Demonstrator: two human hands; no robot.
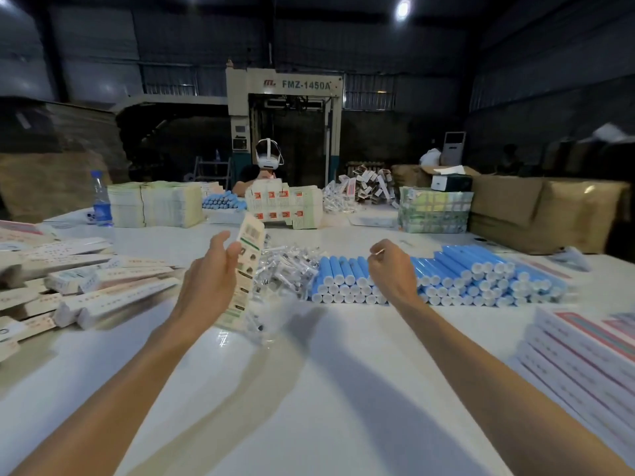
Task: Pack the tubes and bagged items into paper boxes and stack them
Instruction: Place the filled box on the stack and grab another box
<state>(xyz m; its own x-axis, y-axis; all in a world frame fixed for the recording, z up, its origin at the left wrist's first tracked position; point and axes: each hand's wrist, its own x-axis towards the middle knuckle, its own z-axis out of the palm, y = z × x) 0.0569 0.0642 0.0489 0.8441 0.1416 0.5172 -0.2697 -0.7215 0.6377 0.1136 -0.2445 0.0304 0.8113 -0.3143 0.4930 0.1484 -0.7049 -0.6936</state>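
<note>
Warehouse gloom with dark corrugated walls and one bright ceiling lamp (402, 9) surrounded a broad glossy white table (309, 389); behind it stood a beige machine (285, 108) lettered FMZ-1450A, and in front of that sat another person (266, 166) wearing a white headset; brown cardboard cartons (536, 211) lined the far right edge of the table, and a clear plastic bottle with a blue label (101, 201) stood at the far left. Blue tubes with white caps (464, 273) lay stacked in rows at centre right, caps toward the camera; just beside them on the left was a loose heap of small items in clear bags (288, 269); long cream paper boxes with red print (103, 297) lay piled along the left side; flat printed box blanks (584, 352) were stacked near the right edge. Both bare forearms reached forward over the table; the left hand (209, 280) held a long cream paper box with green print (245, 269) upright above the table, near the bagged heap, thumb raised beside it; the right hand (391, 273) hovered over the blue tubes with its fingers curled inward, and whether it pinched anything could not be told.
</note>
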